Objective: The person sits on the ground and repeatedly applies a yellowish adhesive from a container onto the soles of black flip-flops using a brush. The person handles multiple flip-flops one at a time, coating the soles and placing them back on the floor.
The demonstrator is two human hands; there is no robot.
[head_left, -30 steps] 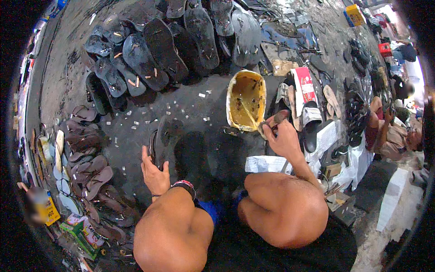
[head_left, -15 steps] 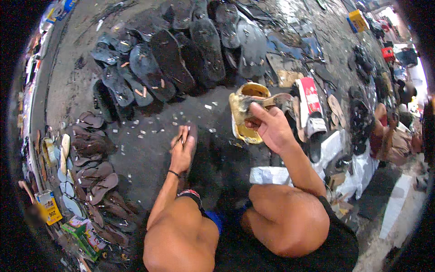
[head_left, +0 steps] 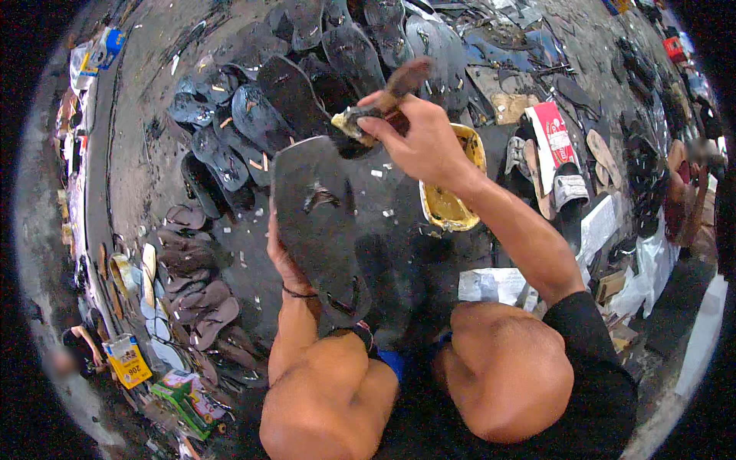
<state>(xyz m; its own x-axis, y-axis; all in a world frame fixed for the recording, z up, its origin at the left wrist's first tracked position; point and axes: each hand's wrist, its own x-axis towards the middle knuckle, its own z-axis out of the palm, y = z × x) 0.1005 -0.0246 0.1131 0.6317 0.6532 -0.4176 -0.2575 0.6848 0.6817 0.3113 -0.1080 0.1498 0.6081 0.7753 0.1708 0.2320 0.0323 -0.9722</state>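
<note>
We hold a dark sandal sole [head_left: 318,222] up over the floor and brush it.

Our left hand [head_left: 282,257] grips the sole's edge, fingers mostly hidden behind it; our right hand [head_left: 422,138] is closed round a brush [head_left: 376,103] at its toe, above the yellow glue tin [head_left: 452,192]. The sole looks light and bendy, best held by its edge.

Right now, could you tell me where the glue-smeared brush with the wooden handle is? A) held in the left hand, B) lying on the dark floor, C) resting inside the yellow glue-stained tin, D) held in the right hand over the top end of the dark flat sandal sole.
D: the right hand grips the brush, bristles at the upper end of the sole, which the left hand holds.
</note>
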